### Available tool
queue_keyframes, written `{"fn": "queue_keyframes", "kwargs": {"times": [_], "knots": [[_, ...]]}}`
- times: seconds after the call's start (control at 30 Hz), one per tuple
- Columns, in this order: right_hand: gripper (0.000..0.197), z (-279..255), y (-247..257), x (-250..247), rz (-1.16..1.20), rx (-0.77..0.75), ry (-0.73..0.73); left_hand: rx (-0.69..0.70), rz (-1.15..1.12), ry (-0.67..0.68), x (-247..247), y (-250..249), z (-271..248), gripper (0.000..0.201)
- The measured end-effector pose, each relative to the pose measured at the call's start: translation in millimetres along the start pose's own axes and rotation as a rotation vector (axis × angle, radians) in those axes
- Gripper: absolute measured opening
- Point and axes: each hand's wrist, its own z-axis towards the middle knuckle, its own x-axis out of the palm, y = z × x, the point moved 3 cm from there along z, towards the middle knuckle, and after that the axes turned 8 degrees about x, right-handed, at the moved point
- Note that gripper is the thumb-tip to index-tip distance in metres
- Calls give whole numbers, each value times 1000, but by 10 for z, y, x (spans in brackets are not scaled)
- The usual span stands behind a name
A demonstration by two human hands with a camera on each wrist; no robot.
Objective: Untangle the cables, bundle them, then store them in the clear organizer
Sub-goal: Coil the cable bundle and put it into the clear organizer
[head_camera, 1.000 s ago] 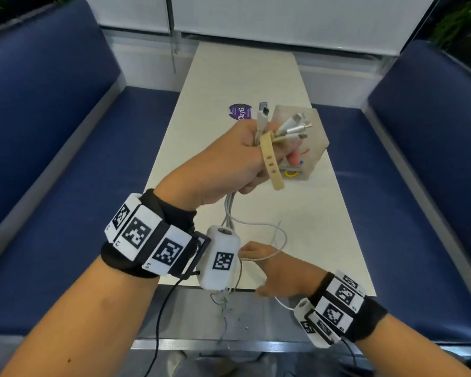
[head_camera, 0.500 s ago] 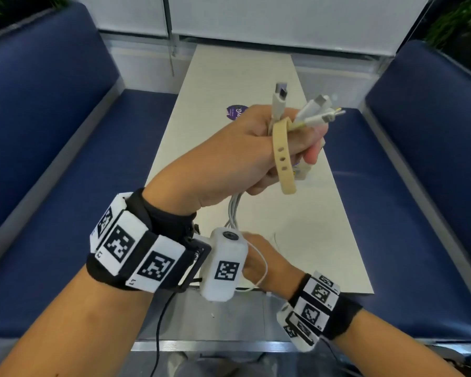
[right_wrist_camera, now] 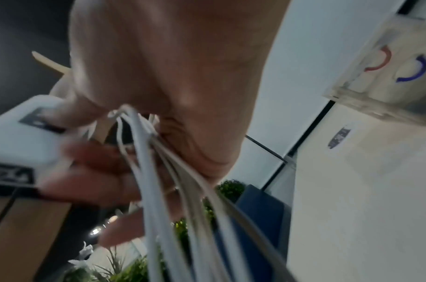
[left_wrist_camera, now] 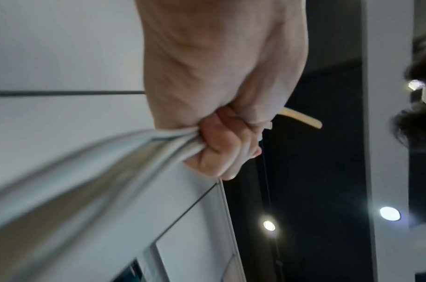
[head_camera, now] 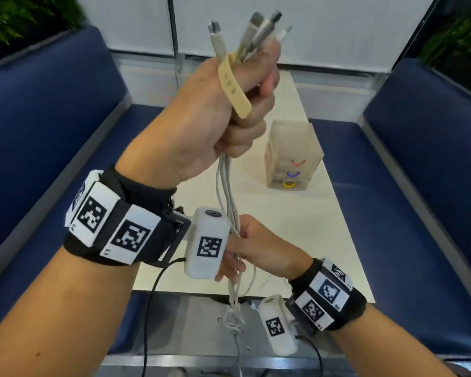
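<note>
The left hand [head_camera: 215, 115] is raised in a fist around the plug ends of the thin white charging cables [head_camera: 226, 191], with a flat beige perforated strap [head_camera: 233, 87] trapped against them under the thumb. Below it, the right hand [head_camera: 252, 250] has its fingers curled loosely round the hanging strands, near the tabletop's [head_camera: 297, 219] near edge.

The strands look mostly straightened, though a small snarl remains low down, below the right hand. The strap is not yet wrapped, and nothing is stored: the clear plastic drawer organizer [head_camera: 294, 156] with red, blue and yellow handles stands apart on the tabletop.

Compared with half a second ago, the left hand has risen higher, uncovering the organizer.
</note>
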Motion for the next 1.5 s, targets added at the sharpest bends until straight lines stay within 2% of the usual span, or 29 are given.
{"fn": "queue_keyframes", "kwargs": {"times": [0.1,0.17,0.3,0.4,0.47,0.57,0.67,0.77,0.83,0.93,1.03,1.13,1.2,1.27,1.33,1.37,1.4,1.5], "knots": [[52,-22,-323,-148,11,168,-54,58,-52,-82,-145,-149,5,47],[57,-72,-564,-300,163,258,-47,48,-117,-98,-222,-178,-21,49],[52,-124,-703,-707,562,239,41,-168,-142,-25,-194,18,-195,49],[25,-127,-591,-971,693,309,-99,-386,-127,66,-86,324,-381,42],[15,-116,-452,-1075,621,348,-223,-521,-83,117,-12,592,-515,36],[22,-82,-229,-1191,497,400,-331,-690,42,212,83,1018,-687,42],[27,-17,-47,-1241,420,485,-371,-853,132,156,49,1395,-746,45],[30,54,88,-1172,283,541,-493,-1019,141,88,-48,1685,-738,27],[32,93,173,-1062,190,519,-528,-1071,109,44,-78,1807,-713,17],[32,129,257,-920,111,458,-532,-1040,-23,-97,-120,1940,-632,19],[29,135,270,-844,105,405,-579,-940,-252,-270,-220,1975,-497,23],[21,140,278,-759,148,354,-603,-844,-428,-342,-291,1898,-381,25],[19,153,285,-695,80,300,-618,-775,-500,-366,-315,1846,-339,21],[20,162,287,-634,-33,252,-644,-710,-523,-398,-305,1828,-292,37],[22,183,274,-575,-160,215,-657,-648,-490,-514,-270,1802,-242,62],[24,203,268,-546,-250,196,-664,-613,-436,-577,-266,1798,-215,60],[27,227,264,-517,-355,174,-680,-581,-379,-618,-260,1782,-187,50],[36,277,271,-452,-645,93,-770,-554,-276,-658,-262,1757,-98,37]]}}
